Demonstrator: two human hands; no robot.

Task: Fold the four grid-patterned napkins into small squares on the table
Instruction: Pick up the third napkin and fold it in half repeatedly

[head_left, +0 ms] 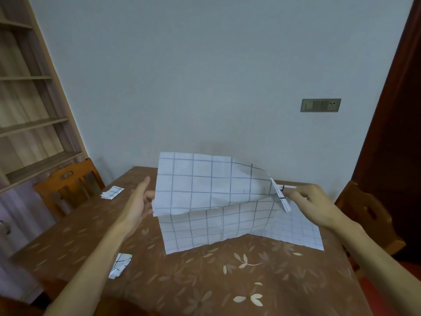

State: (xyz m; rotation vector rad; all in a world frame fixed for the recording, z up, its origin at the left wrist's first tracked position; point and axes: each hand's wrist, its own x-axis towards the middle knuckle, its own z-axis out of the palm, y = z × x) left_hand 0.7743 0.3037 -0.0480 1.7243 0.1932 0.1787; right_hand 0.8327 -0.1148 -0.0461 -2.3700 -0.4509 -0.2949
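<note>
Napkin [211,195] over the table's [205,281] middle, half raised. Its near half lay flat on the table. Its far half stood up off the cloth and bellied toward us, the top edge highest on the table's left side and sagging toward the right.

We read this as the first fold in progress: the far half being carried over the near half, with the flat part left down as an anchor so the edges could be matched.

Right hand [312,206], over the table's right side: thumb and fingertips closed tight on the napkin's right edge, which was bunched into a narrow strip at the pinch. This hand looked to be doing the carrying.

Left hand [136,201], over the table's left-middle: thumb straight and clear of the cloth, fingers reaching behind the napkin's left edge and hidden there. We could not tell whether they held the edge or only propped it.

Two small folded pieces sat apart along the table's left side, probably put there to keep the middle free: far packet [112,192] by the far-left corner, near packet [120,265] by the left forearm. We saw no fourth napkin.
</note>
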